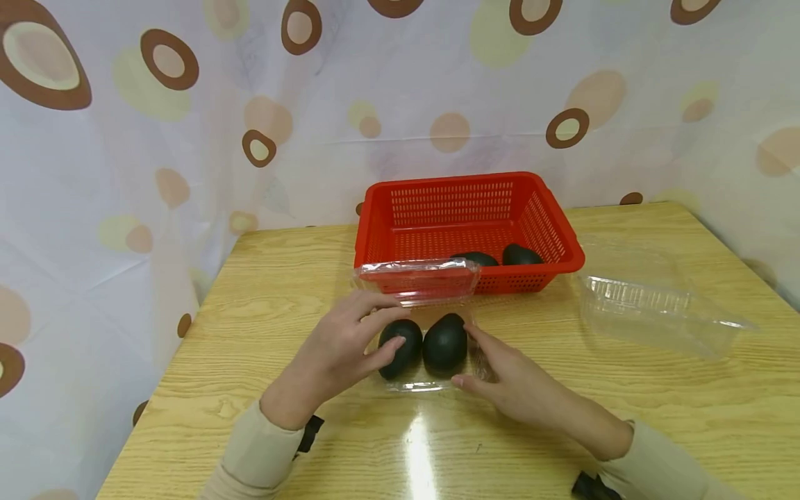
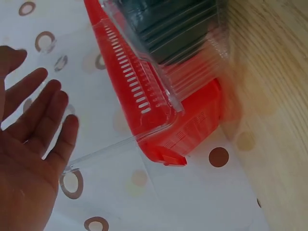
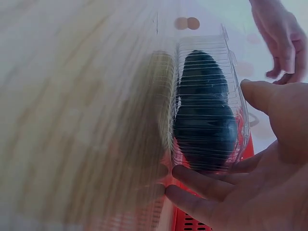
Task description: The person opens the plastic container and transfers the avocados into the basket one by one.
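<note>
Clear clamshell [image 1: 431, 326] is sitting on the table [image 1: 250, 312] just in front of the red basket [image 1: 465, 229], lid [image 1: 417, 278] standing up, two avocados [image 1: 425, 345] lying side by side in its tray. Left hand [image 1: 340, 351] is flanking the left side, fingers relaxed and spread, fingertips at the left avocado. Right hand [image 1: 509, 378] is flanking the right side, fingers straight, against the tray's wall. Neither is gripping anything. Two more avocados [image 1: 496, 257] are lying in the basket. A second empty clamshell [image 1: 656, 309] is lying to the right.
</note>
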The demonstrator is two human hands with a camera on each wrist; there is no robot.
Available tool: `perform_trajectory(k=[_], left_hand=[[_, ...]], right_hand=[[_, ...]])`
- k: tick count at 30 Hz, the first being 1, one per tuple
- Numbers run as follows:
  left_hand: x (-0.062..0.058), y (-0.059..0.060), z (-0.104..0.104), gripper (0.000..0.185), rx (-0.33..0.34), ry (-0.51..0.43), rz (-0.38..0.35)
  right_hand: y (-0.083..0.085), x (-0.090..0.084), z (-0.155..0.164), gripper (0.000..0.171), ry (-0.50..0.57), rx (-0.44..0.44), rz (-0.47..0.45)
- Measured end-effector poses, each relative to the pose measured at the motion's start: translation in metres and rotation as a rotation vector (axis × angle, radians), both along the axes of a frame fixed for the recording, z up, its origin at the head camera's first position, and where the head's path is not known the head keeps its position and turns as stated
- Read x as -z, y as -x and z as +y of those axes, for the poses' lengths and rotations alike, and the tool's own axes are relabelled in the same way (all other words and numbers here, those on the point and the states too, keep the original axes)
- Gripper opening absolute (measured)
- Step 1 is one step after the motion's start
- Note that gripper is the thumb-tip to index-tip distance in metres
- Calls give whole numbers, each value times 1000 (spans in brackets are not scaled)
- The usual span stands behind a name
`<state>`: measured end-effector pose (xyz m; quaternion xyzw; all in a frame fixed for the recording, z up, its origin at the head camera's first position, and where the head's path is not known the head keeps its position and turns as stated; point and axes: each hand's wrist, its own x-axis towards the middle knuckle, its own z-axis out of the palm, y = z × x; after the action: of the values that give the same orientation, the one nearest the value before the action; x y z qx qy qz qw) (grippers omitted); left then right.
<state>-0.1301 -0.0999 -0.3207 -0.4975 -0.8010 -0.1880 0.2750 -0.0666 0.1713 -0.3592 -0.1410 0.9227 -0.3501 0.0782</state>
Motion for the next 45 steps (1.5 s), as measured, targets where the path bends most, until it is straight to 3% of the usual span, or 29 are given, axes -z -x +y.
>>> perform_trajectory(k=[3, 8, 12, 21, 27, 34, 39, 45], left_hand=[[9, 0, -1, 63, -34, 118, -144], [18, -4, -4, 100, -99, 291, -445], [21, -4, -4, 111, -132, 348, -553], [16, -6, 2, 113, -181, 398, -596], [11, -14, 6, 112, -222, 455, -587], [10, -19, 8, 111, -244, 483, -547], [11, -19, 7, 113, -223, 476, -548], [9, -15, 3, 115, -175, 459, -660]], right_hand=[[-3, -1, 1, 87, -13, -5, -15], [-7, -2, 3, 86, -47, -10, -35], [-9, -4, 4, 87, -66, -18, -40], [-14, -10, 3, 86, -149, -5, -11], [-17, -14, -4, 84, -230, 2, 217], [-11, -21, -25, 58, -288, -27, 444], [-2, -16, -36, 47, -326, -80, 449], [5, -13, -36, 42, -319, -137, 413]])
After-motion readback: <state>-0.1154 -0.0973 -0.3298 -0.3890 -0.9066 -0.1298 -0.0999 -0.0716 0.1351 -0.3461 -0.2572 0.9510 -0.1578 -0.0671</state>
